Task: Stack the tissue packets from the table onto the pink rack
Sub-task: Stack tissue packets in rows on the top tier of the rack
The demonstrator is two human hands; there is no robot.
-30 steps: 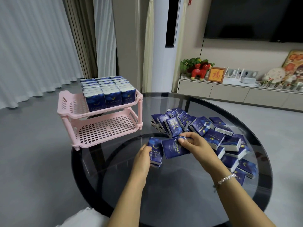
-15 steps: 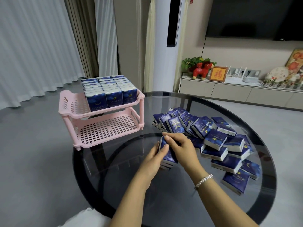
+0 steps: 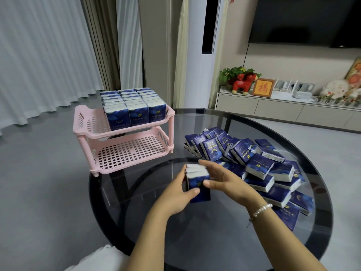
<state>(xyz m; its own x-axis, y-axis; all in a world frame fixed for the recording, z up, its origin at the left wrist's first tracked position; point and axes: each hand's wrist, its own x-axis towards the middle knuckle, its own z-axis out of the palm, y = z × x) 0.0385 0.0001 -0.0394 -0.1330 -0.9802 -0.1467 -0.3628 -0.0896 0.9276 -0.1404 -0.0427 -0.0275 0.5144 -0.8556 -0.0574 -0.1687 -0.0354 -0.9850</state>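
A pink two-tier rack (image 3: 84, 122) stands at the left edge of the round glass table (image 3: 214, 241). Its top tier holds three rows of upright dark blue tissue packets (image 3: 134, 106); the lower tier is bare. A small upright bundle of blue tissue packets (image 3: 196, 180) sits between both my hands above the table's middle. My left hand (image 3: 175, 196) presses it from the left and front. My right hand (image 3: 222, 178) grips it from the right and over the top. A loose pile of blue packets (image 3: 259, 165) lies to the right.
Dark glass table surface lies in front of the hands and between them and the rack. Grey floor surrounds the table. Behind are curtains, a tall white unit, a low cabinet (image 3: 283, 110) with a red figurine (image 3: 243, 85), a plant and a frame, and a wall television.
My hands have pressed two separate packets together into one upright bundle and drawn it slightly nearer to me. The pile and the rack have not moved.
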